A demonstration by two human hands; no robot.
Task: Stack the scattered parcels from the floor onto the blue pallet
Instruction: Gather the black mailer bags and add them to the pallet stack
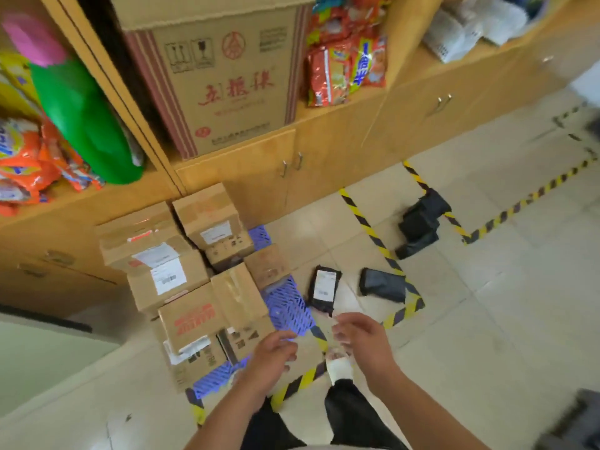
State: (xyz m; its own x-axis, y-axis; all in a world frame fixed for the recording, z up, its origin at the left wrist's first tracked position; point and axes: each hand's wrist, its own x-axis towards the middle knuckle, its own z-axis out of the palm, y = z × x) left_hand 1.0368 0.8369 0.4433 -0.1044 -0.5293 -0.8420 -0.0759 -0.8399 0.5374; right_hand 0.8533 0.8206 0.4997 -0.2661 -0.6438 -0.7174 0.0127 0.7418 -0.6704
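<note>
Your left hand and right hand hover empty at lower centre, fingers loosely curled. Boxes crowd the blue pallet centre left; black parcels lie on the floor to its right.

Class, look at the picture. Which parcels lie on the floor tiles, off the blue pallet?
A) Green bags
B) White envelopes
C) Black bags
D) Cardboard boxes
C: the black bags lie on the tiles to the right of the blue pallet, while the cardboard boxes are piled on it.
</note>
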